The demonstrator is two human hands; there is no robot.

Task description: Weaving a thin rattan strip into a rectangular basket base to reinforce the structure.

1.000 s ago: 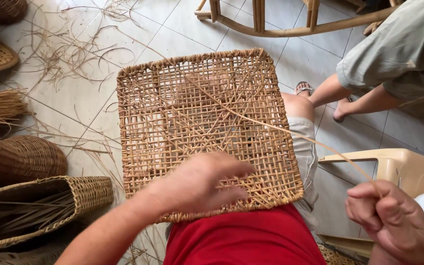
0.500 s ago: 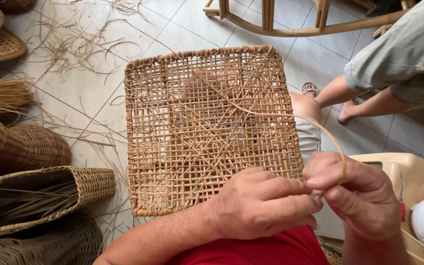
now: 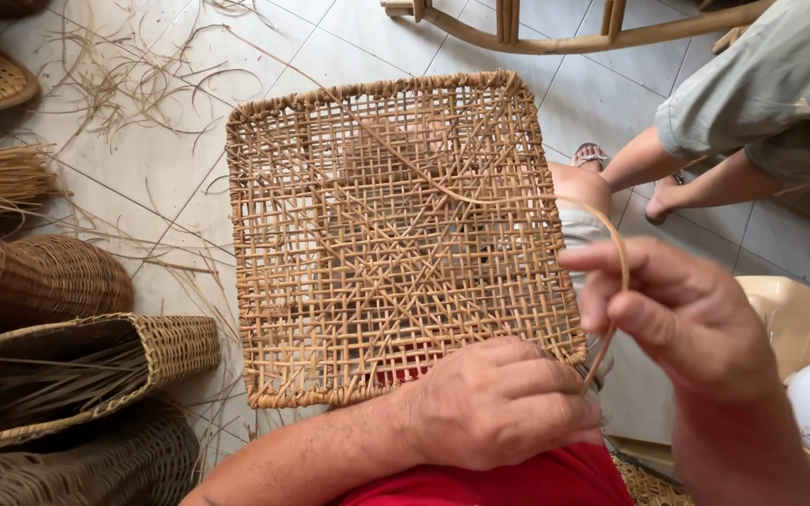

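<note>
A square open-weave rattan panel (image 3: 377, 225) rests on my lap, tilted away from me over the tiled floor. My left hand (image 3: 499, 403) is closed over its near edge at the lower right corner. Just to the right and slightly higher, my right hand (image 3: 677, 319) pinches a thin rattan strand (image 3: 611, 234). That strand arcs from the middle of the panel, over its right side, and down to the fingers of both hands.
Woven baskets (image 3: 58, 365) lie stacked at the left, with loose straw (image 3: 124, 75) scattered on the tiles. Another person's arm and grey sleeve (image 3: 752, 112) reach in at the upper right. A curved wooden frame (image 3: 564, 37) stands at the top, a beige plastic chair (image 3: 799, 319) at the right.
My right hand came up from the lower right to beside my left hand, and the strand went from stretched out to a loop. The left hand slid from the panel's face to its corner.
</note>
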